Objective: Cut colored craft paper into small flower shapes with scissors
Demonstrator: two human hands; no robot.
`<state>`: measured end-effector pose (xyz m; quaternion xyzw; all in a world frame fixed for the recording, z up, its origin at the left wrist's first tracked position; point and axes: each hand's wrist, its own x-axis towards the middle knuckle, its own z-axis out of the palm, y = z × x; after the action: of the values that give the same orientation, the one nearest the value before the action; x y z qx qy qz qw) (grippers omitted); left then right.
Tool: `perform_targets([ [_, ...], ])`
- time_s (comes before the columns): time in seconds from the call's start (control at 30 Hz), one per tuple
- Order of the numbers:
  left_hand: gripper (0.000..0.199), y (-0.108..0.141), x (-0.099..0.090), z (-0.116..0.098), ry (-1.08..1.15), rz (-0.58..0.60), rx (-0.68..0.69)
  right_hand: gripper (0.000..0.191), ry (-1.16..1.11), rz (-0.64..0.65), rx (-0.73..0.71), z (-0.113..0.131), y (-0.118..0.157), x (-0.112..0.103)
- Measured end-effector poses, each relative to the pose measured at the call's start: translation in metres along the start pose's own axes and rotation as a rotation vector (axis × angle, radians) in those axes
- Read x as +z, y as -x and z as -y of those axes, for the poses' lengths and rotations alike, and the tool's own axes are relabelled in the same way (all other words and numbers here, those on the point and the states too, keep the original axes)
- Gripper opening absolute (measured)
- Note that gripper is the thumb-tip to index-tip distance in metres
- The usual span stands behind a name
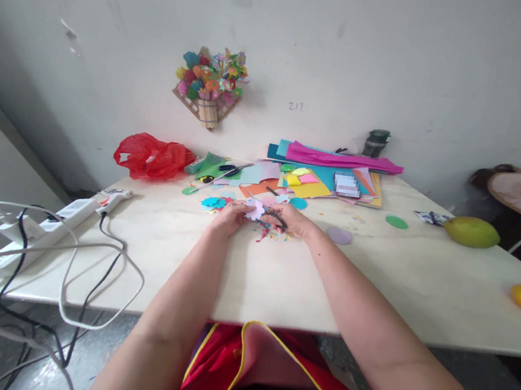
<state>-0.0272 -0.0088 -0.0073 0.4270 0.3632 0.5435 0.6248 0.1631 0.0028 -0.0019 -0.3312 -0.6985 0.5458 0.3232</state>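
Between the fingers of my left hand (232,215) is a pale lilac paper flower (255,209) with a scalloped edge, held just above the table. My right hand (293,220) is closed around dark-handled scissors (275,219), whose blades point left at the flower's edge. Small coloured paper scraps (271,234) lie beneath both hands. Just left of the flower rest blue paper flowers (213,203), with red ones partly hidden beside them. A blue paper disc (298,203) sits behind my right hand, and a lilac disc (340,235) lies to its right.
Coloured sheets (311,188) and a magenta roll (341,159) lie along the wall. A red plastic bag (151,156) and another pair of scissors (230,169) are at the back left. A power strip (68,217) with loose cables occupies the left side; a green mango (472,232) is right.
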Motion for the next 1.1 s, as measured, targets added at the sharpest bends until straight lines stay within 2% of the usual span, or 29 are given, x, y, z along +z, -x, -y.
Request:
perform_targets([
  [0.33, 0.015, 0.0, -0.001, 0.001, 0.005, -0.004, 0.01, 0.026, 0.021, -0.055, 0.001, 0.005, 0.003, -0.002],
  [0.5, 0.021, 0.0, 0.0, 0.002, -0.09, 0.041, 0.038, 0.023, -0.052, -0.138, 0.019, 0.006, 0.002, -0.005],
  [0.8, 0.019, 0.003, 0.005, 0.003, -0.246, 0.085, -0.025, 0.024, -0.18, -0.294, -0.045, 0.012, 0.001, -0.002],
  [0.97, 0.015, 0.003, 0.006, 0.004, -0.292, 0.157, -0.036, 0.024, -0.192, -0.293, -0.047, 0.013, 0.0, 0.004],
  [1.1, 0.015, 0.001, 0.004, 0.006, -0.287, 0.118, -0.011, 0.024, -0.176, -0.273, -0.039, 0.013, 0.0, 0.003],
])
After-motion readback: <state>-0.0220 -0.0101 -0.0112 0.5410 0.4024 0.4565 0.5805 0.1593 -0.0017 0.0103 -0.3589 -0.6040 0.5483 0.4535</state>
